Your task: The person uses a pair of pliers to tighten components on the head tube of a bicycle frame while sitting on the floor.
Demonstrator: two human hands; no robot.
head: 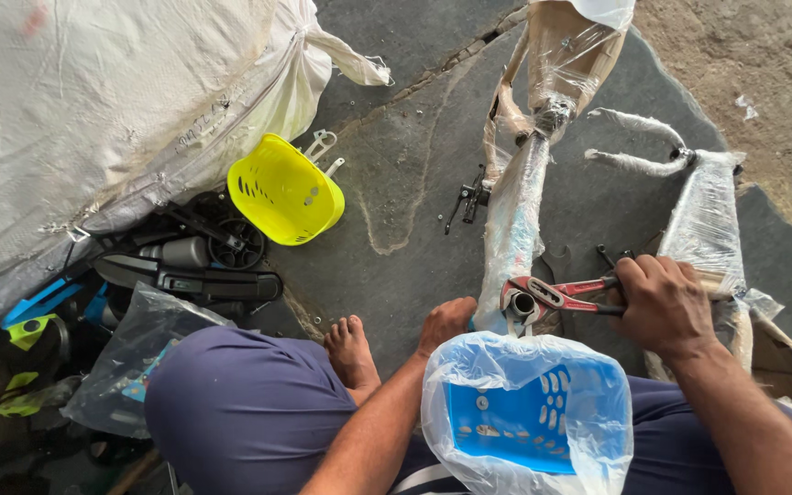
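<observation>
Right hand (664, 307) closed on red-handled steel pliers (552, 295), which bite the plastic-wrapped bicycle frame (515, 220)'s tube end; left hand (446, 323) steadies the wrap. Frame likely stiff, film slippery; grip handles rearward.

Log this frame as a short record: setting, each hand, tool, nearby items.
setting: person seated on a dark stone floor, seen from above
left hand: resting against the wrapped bicycle frame
right hand: gripping the handles of red pliers
tool: pliers' jaws closed around a tube end on the frame
lap: blue basket in a clear bag
nearby: yellow basket, white sack, black parts
</observation>
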